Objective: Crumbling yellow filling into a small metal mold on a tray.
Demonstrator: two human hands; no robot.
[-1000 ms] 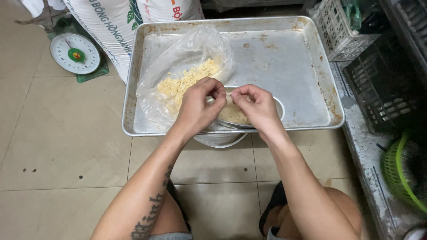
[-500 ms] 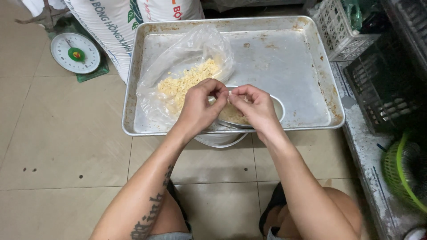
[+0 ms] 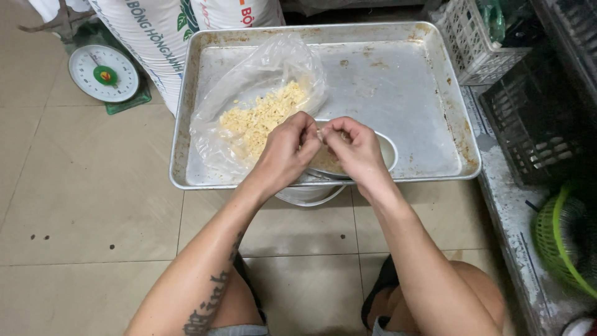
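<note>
A small pale piece [image 3: 321, 132] sits pinched between your two hands, too small to tell what it is, just above the near edge of the metal tray [image 3: 398, 74]. Your left hand [image 3: 285, 151] has its fingers curled in tight, thumb and fingertips closed on the piece. Your right hand [image 3: 356, 148] meets it from the other side, fingers bent and likewise nipped onto it, so the two hands touch at the fingertips. Right under your right hand a small metal bowl [image 3: 384, 151] rests on the tray near its near edge, mostly hidden by your hands. Toward the tray's left edge lies an open clear plastic bag [image 3: 261, 81] with yellowish crumbled bits [image 3: 261, 115] inside. Off the tray, on the tiled floor [image 3: 81, 193] beyond its far left corner, stands a dial scale [image 3: 103, 73] beside a white sack [image 3: 155, 31].
</note>
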